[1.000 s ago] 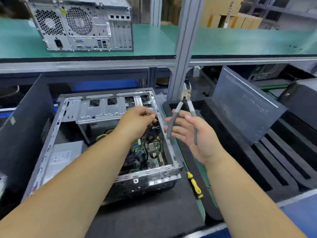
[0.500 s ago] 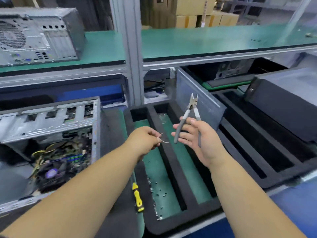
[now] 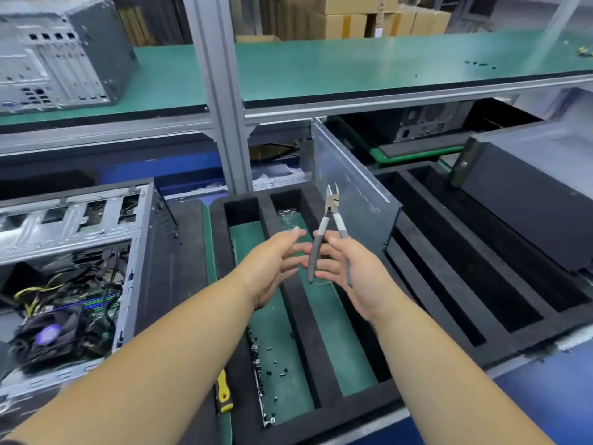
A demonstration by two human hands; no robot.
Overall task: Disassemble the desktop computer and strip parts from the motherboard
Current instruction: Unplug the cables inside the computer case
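The opened desktop case (image 3: 73,220) lies at the left, its motherboard (image 3: 96,303), black CPU fan (image 3: 48,335) and yellow cables exposed. My right hand (image 3: 349,271) grips grey-handled cutting pliers (image 3: 330,220), jaws pointing up, above the black foam tray (image 3: 288,300). My left hand (image 3: 276,261) hovers beside it over the tray with fingers spread and nothing in them. A thin cut tie (image 3: 321,282) lies on the green slot floor below the hands.
Several small black screws (image 3: 266,358) lie in the tray's left slot. A yellow-handled screwdriver (image 3: 223,390) lies left of the tray. A grey side panel (image 3: 349,181) stands in the tray. Another computer (image 3: 57,56) sits on the green upper shelf. Black cases stand at right.
My view swung right from the case to the tray. My left hand carried a thin cut tie over the tray, then spread its fingers and let it go. The pliers stayed in my right hand.
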